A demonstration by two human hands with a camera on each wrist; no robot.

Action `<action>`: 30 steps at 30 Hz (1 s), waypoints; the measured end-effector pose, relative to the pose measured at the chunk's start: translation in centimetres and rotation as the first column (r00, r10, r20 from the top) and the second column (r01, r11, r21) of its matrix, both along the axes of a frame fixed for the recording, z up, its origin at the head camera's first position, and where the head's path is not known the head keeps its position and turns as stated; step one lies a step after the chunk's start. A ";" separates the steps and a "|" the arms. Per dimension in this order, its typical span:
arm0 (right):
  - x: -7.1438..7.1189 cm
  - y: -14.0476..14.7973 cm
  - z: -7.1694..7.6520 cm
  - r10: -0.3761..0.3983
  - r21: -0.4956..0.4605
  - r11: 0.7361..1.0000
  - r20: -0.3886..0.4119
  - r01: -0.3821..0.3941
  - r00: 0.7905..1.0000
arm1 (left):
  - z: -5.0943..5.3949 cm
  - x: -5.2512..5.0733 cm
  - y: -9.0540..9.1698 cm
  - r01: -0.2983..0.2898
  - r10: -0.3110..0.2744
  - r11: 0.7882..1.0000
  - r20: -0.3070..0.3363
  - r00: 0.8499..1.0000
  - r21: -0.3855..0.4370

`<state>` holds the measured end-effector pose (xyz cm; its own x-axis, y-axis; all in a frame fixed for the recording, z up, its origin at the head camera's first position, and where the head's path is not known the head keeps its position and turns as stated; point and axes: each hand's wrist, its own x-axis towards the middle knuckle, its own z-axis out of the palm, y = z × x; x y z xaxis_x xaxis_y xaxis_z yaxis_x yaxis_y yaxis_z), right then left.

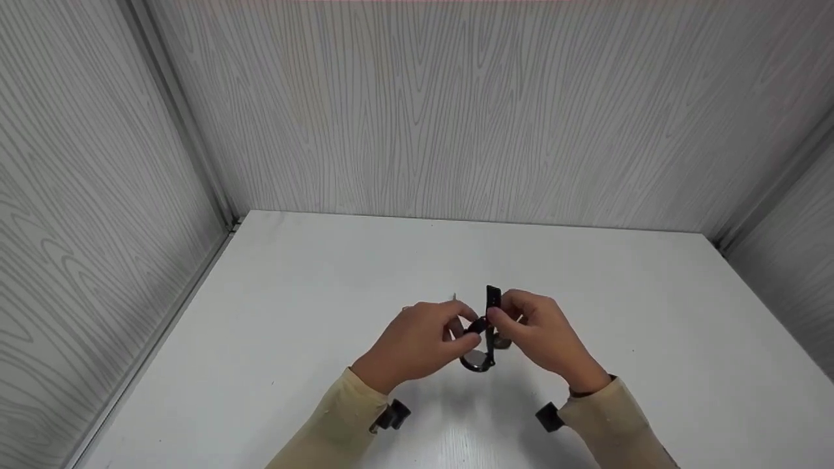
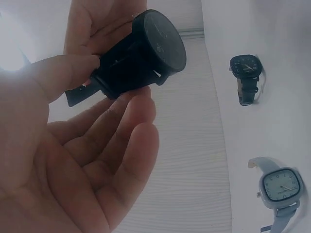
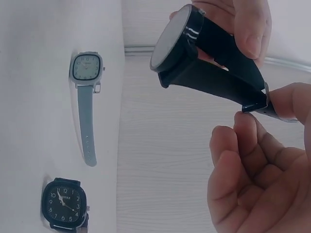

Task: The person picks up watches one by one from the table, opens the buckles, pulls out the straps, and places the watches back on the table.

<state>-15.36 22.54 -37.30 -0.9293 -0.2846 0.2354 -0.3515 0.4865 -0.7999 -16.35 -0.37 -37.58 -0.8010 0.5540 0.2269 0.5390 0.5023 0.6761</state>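
Between both hands, a black wristwatch (image 1: 477,359) hangs in the air above the table, its strap bent into a loop below the fingers. My left hand (image 1: 427,339) pinches one side of the strap between thumb and fingers. With thumb and forefinger, my right hand (image 1: 544,329) pinches the strap near its buckle (image 3: 257,103); the strap's free end (image 1: 493,296) sticks up past the fingertips. In the left wrist view the watch's round dark face (image 2: 165,41) turns away from the left palm. Fingers partly cover the strap and the buckle.
On the white table (image 1: 313,260) lie a black squarish watch (image 2: 245,68) and a pale watch (image 3: 86,68) with a grey-blue strap. In the head view the hands mostly hide them. Wood-grain panels (image 1: 423,111) enclose the table at the back and sides.
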 end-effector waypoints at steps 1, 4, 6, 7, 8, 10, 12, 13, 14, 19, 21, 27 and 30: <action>0.1 0.0 0.0 0.000 -0.002 1.000 -0.002 0.000 1.000 | -0.1 0.0 0.1 0.003 -0.003 1.000 -0.001 1.000 -0.003; 0.3 -0.2 0.0 -0.007 -0.001 1.000 -0.015 0.007 1.000 | -0.3 0.1 0.2 0.006 -0.006 1.000 -0.002 1.000 -0.004; 0.4 -0.3 0.1 -0.015 0.004 1.000 -0.032 0.015 0.999 | -0.3 0.1 0.3 0.012 -0.012 1.000 -0.004 1.000 0.007; 0.4 -0.4 0.1 -0.018 0.004 1.000 -0.040 0.018 0.999 | -0.3 0.1 0.4 0.013 -0.013 1.000 -0.004 1.000 0.014; 0.4 -0.4 0.2 -0.022 0.004 1.000 -0.046 0.022 0.999 | -0.2 0.1 0.4 0.015 -0.015 1.000 -0.005 1.000 0.021; 0.4 -0.6 0.3 -0.029 0.008 1.000 -0.058 0.030 0.998 | -0.1 0.2 0.4 0.018 -0.018 0.999 -0.010 1.000 0.032; 0.4 -0.6 0.3 -0.041 0.019 0.999 -0.061 0.042 0.997 | 0.0 0.2 0.4 0.017 -0.017 0.999 -0.011 1.000 0.039; 0.5 -0.7 0.3 -0.048 0.022 0.999 -0.057 0.050 0.997 | 0.0 0.3 0.4 0.016 -0.015 0.999 -0.011 1.000 0.039; 0.5 -0.7 0.2 -0.059 0.029 0.998 -0.050 0.060 0.997 | -0.1 0.3 0.4 0.014 -0.014 0.999 -0.010 1.000 0.039; 0.4 -0.9 0.2 -0.103 0.019 0.995 0.050 0.103 0.993 | -0.2 0.3 0.3 0.015 -0.013 0.999 -0.034 0.999 0.039; 0.3 -1.0 0.2 -0.096 -0.025 0.995 0.097 0.099 0.991 | -0.3 0.3 0.2 0.019 -0.017 0.999 -0.040 0.999 0.042; 0.1 -0.8 0.0 -0.035 -0.141 0.988 0.176 0.060 0.984 | -0.3 0.5 0.2 0.018 -0.019 0.998 0.021 1.000 0.054; 0.1 -0.7 -0.1 -0.025 -0.160 0.985 0.209 0.059 0.978 | -0.3 0.4 0.1 0.011 -0.013 0.998 0.031 0.999 0.063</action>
<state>-15.26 21.86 -37.42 -0.9729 -0.2175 0.0782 -0.1531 0.3528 -0.9231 -15.92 -0.25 -37.90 -0.8016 0.5491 0.2363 0.5227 0.4522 0.7227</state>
